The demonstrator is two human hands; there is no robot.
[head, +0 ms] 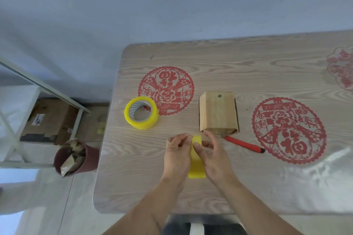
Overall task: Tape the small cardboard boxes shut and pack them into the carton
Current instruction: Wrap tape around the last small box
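Observation:
A cut strip of yellow tape (196,166) hangs between my hands above the near middle of the table. My left hand (176,150) pinches its upper left edge and my right hand (212,153) pinches it from the right. Just beyond my right hand stands a small cardboard box (217,112), apart from both hands. A roll of yellow tape (141,112) lies on the table to the left of the box. A carton (47,120) sits on the floor at the far left, under a white frame.
A red utility knife (244,144) lies right of my hands, its tip near the box. Red paper-cut decals (288,129) mark the wooden table (267,187). A dark red bin (76,156) full of scraps stands on the floor beside the table's left edge.

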